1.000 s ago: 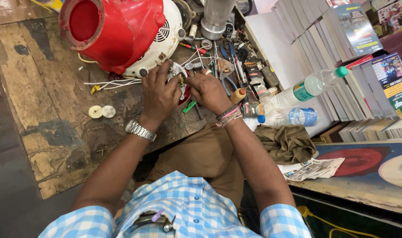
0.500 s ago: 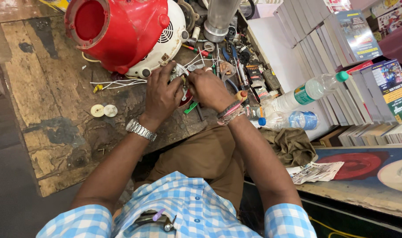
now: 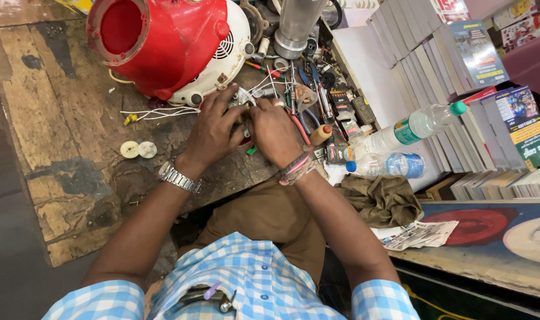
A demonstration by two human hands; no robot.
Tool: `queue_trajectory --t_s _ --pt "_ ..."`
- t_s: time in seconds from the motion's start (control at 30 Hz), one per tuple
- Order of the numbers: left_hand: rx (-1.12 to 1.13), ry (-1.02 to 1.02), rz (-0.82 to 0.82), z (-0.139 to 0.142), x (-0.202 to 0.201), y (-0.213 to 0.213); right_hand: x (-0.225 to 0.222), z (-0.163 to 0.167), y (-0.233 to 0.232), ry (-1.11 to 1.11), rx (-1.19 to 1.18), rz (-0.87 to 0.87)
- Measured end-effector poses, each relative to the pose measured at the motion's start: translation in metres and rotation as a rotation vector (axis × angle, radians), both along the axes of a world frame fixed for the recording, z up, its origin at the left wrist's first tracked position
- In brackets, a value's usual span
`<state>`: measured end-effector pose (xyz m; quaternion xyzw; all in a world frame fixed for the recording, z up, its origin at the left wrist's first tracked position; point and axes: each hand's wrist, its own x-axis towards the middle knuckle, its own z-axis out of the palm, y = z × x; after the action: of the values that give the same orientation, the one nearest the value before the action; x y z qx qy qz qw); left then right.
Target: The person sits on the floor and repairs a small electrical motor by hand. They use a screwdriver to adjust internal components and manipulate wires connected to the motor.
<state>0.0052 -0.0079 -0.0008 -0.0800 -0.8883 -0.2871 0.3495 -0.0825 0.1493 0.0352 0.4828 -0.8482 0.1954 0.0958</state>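
Hands meet over a small wired part (image 3: 244, 101) on the wooden bench (image 3: 57, 118); left hand (image 3: 214, 127) and right hand (image 3: 275, 131) both curl closed around it (mostly hidden); red-and-white appliance housing (image 3: 169, 47) sits just beyond the left hand; 2 plastic bottles (image 3: 394, 148) lie right of the right hand.

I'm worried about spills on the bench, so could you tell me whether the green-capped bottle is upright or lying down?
Lying down. The green-capped bottle rests on its side, cap pointing toward the books, beside a blue-capped bottle also on its side.
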Motion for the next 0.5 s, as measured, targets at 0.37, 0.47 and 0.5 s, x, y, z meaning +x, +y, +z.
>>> queue_trajectory --t_s 0.37,0.47,0.5 --pt "0.023 -0.036 0.015 -0.006 0.000 -0.001 -0.028 -0.005 -0.007 -0.189 -0.063 -0.135" --pt "-0.029 -0.012 0.037 -0.007 -0.002 -0.001 -0.030 -0.009 -0.005 -0.250 -0.137 -0.189" --pt "-0.056 -0.008 0.047 -0.008 -0.001 0.000 -0.029 -0.011 -0.005 -0.279 -0.172 -0.200"
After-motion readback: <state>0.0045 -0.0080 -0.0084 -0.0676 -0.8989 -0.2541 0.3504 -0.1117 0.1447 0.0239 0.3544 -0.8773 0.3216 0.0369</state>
